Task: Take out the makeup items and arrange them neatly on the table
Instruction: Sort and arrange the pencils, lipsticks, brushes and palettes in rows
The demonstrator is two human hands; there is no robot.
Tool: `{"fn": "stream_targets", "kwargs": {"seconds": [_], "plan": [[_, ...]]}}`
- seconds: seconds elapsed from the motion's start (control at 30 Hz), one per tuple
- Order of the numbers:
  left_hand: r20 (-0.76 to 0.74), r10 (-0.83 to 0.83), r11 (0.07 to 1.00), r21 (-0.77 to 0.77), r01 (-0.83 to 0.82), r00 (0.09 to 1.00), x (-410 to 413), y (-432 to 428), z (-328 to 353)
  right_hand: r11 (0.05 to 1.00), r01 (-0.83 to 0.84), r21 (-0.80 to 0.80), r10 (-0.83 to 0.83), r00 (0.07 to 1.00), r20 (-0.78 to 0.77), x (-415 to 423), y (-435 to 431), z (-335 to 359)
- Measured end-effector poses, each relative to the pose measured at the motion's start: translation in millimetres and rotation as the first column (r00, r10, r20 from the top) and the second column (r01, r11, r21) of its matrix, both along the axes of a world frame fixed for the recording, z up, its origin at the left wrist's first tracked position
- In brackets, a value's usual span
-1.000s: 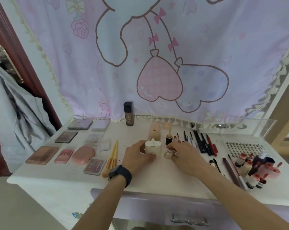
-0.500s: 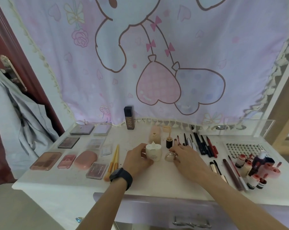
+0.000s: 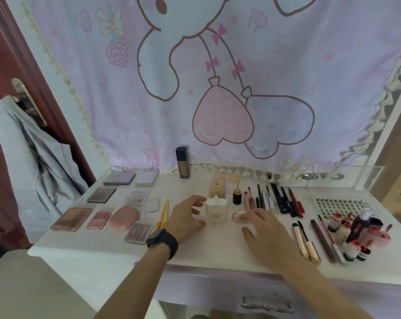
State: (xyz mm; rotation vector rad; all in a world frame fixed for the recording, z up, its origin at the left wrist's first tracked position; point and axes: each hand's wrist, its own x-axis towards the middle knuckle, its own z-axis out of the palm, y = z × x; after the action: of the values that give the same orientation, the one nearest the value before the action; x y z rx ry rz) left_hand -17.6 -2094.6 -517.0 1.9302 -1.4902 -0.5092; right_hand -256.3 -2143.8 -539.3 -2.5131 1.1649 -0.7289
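Cream jar (image 3: 216, 211) stands mid-frame on the worktop (image 3: 217, 247). Left hand (image 3: 185, 217) grip curls just beside it; contact cannot be told. Right hand (image 3: 268, 233) grip is spread, fingertips on the gold compact (image 3: 236, 214) right of the jar.

Glossy cream plastic jar (image 3: 216, 211), shiny gold tubes (image 3: 308, 246), matt white table (image 3: 116, 249).

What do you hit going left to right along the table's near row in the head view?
brown eyeshadow palette, small pink rectangular compact, pink oval case, gold-handled brushes, left hand, cream round jar, gold domed cap, right hand, two gold tubes, dark red pencil
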Motion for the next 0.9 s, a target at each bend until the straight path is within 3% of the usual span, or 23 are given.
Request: {"fn": "stream_targets", "kwargs": {"seconds": [0.27,0.47,0.73,0.9], "plan": [[0.089,0.194,0.976,-0.116,-0.183,0.977,38,-14,22,0.980,-0.046,-0.195,0.027,0.995,-0.097,3,29,-33],[0.103,0.303,0.950,-0.116,-0.291,0.947,53,-50,21,0.977,-0.032,-0.211,0.019,0.998,-0.062,5,27,-45],[-0.010,0.364,0.918,-0.166,-0.361,0.931,58,-103,23,0.982,-0.046,-0.181,0.038,0.998,-0.046,5,27,-51],[0.042,0.371,0.916,-0.182,-0.358,0.928,69,-126,24,0.980,-0.024,-0.196,0.019,0.999,-0.030,5,27,-51]]}}
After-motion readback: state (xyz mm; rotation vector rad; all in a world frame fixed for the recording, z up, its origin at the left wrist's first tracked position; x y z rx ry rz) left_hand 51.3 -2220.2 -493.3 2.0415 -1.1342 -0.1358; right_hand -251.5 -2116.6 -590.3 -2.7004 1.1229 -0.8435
